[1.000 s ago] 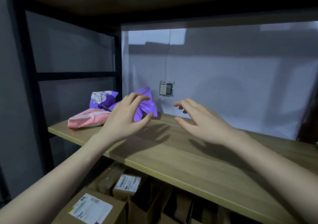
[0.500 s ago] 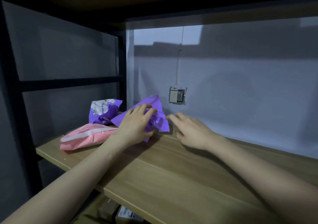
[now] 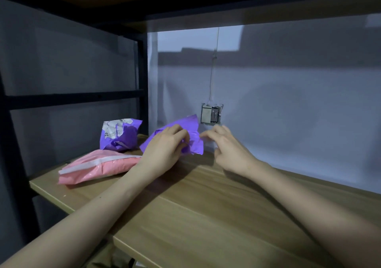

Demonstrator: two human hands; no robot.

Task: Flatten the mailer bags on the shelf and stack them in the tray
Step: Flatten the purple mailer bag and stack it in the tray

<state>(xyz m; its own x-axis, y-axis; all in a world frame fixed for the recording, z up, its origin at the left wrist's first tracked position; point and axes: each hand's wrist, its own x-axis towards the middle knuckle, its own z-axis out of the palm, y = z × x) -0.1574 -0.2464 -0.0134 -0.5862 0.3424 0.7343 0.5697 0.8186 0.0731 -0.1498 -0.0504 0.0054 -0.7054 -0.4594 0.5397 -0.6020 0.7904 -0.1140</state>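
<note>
A crumpled purple mailer bag [image 3: 190,127] lies at the back of the wooden shelf [image 3: 206,206]. My left hand [image 3: 165,146] lies over it and its curled fingers grip the plastic. My right hand [image 3: 226,146] is just right of the bag, fingers loosely bent, its fingertips at the bag's right edge. A second crumpled purple bag with a white printed face [image 3: 119,133] stands further left by the back post. In front of that one a pink mailer bag [image 3: 99,167] with a white strip lies flat. No tray is in view.
A black metal upright [image 3: 143,86] and crossbar [image 3: 72,98] frame the shelf's left side. A small wall socket [image 3: 212,114] with a thin cord sits on the white back wall just above the bag. Another shelf board runs overhead.
My left hand has closed its fingers on the purple bag and bunched it. My right hand has lifted slightly and moved closer to the bag's right edge. The view has come nearer.
</note>
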